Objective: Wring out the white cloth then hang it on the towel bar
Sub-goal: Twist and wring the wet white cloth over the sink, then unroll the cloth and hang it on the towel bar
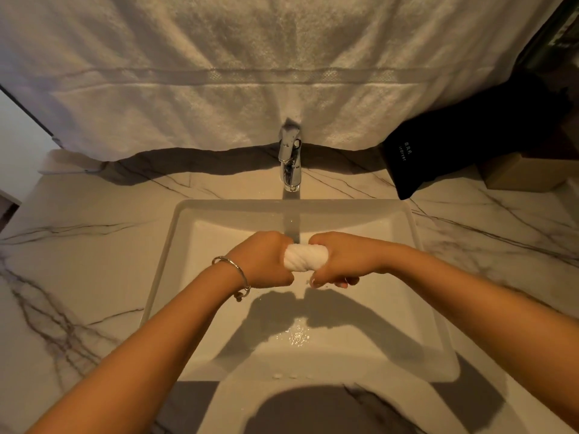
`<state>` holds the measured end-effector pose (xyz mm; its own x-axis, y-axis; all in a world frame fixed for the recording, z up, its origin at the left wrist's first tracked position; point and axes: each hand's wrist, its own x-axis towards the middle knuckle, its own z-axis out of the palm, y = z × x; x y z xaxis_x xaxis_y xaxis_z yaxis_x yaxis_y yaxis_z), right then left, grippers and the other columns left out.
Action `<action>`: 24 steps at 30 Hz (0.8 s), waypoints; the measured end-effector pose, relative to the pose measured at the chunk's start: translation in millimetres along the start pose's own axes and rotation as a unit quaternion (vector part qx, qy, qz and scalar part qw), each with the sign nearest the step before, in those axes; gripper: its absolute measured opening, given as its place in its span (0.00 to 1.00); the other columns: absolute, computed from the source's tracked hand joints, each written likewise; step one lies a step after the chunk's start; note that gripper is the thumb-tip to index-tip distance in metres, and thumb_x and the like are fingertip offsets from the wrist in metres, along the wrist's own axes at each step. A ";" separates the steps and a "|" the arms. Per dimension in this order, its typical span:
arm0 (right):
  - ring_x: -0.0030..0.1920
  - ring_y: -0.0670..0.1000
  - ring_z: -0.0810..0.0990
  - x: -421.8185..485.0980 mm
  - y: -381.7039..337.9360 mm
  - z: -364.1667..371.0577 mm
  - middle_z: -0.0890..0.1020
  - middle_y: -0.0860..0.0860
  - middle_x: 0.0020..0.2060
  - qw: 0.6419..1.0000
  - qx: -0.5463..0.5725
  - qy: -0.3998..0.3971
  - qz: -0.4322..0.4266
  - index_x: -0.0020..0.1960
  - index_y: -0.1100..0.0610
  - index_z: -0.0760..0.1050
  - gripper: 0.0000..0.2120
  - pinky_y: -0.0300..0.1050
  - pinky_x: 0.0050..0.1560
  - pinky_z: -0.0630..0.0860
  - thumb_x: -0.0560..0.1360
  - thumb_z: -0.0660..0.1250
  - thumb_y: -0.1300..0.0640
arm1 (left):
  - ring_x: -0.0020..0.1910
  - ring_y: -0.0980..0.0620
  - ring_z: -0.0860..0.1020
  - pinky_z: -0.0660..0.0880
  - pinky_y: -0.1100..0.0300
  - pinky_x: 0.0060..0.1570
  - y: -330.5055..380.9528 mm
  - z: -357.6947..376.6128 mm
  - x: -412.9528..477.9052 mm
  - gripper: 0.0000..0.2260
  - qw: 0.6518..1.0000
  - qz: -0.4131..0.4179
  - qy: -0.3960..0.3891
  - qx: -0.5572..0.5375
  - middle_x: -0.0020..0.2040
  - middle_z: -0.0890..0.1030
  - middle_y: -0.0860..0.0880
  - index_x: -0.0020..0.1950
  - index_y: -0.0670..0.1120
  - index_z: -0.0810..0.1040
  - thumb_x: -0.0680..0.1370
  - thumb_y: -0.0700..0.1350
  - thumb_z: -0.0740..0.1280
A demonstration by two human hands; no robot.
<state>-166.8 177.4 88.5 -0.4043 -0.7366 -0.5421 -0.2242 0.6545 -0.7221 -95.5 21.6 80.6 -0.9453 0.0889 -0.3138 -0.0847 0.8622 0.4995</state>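
The white cloth (305, 257) is twisted into a tight roll above the middle of the sink basin (194, 277). My left hand (266, 261) grips its left end and my right hand (341, 260) grips its right end, so only the short twisted middle shows. Water drops splash on the basin floor (296, 335) below the cloth. A large white towel (250, 73) hangs across the wall behind the faucet; the towel bar itself is hidden.
A chrome faucet (289, 161) stands behind the basin, in line with my hands. A black pouch (438, 151) and a brown box (526, 173) sit at the back right of the marble counter (78, 261). A folded white item (62, 162) lies back left.
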 end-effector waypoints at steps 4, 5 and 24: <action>0.28 0.43 0.77 -20.7 0.5 -6.7 0.77 0.50 0.32 0.989 0.130 -0.069 0.011 0.45 0.51 0.71 0.13 0.36 0.23 0.69 0.69 0.70 0.65 | 0.40 0.48 0.78 0.77 0.55 0.40 3.2 -20.8 -8.3 0.12 0.997 0.070 -0.031 -0.003 0.41 0.79 0.49 0.47 0.46 0.77 0.68 0.48 0.75; 0.28 0.42 0.77 -24.4 0.9 -8.1 0.77 0.51 0.35 0.989 0.134 -0.066 0.007 0.45 0.51 0.71 0.13 0.36 0.24 0.70 0.69 0.70 0.65 | 0.42 0.50 0.78 0.78 0.56 0.41 1.2 -25.6 -11.0 0.13 0.996 0.066 -0.044 -0.041 0.43 0.78 0.51 0.49 0.47 0.77 0.69 0.49 0.75; 0.34 0.49 0.83 -52.3 -4.7 8.0 0.86 0.57 0.38 0.935 0.347 0.063 -0.019 0.53 0.55 0.79 0.26 0.40 0.35 0.80 0.71 0.58 0.35 | 0.53 0.46 0.78 0.78 0.56 0.49 8.1 -18.9 -30.3 0.25 0.786 -0.060 0.101 -0.607 0.54 0.78 0.44 0.63 0.48 0.71 0.72 0.27 0.63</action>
<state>-137.5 211.4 116.8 -0.5182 -0.7028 -0.4874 0.3725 0.3276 -0.8683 -73.5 16.4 109.4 -0.9279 -0.1440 -0.3438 -0.2987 -0.2644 0.9170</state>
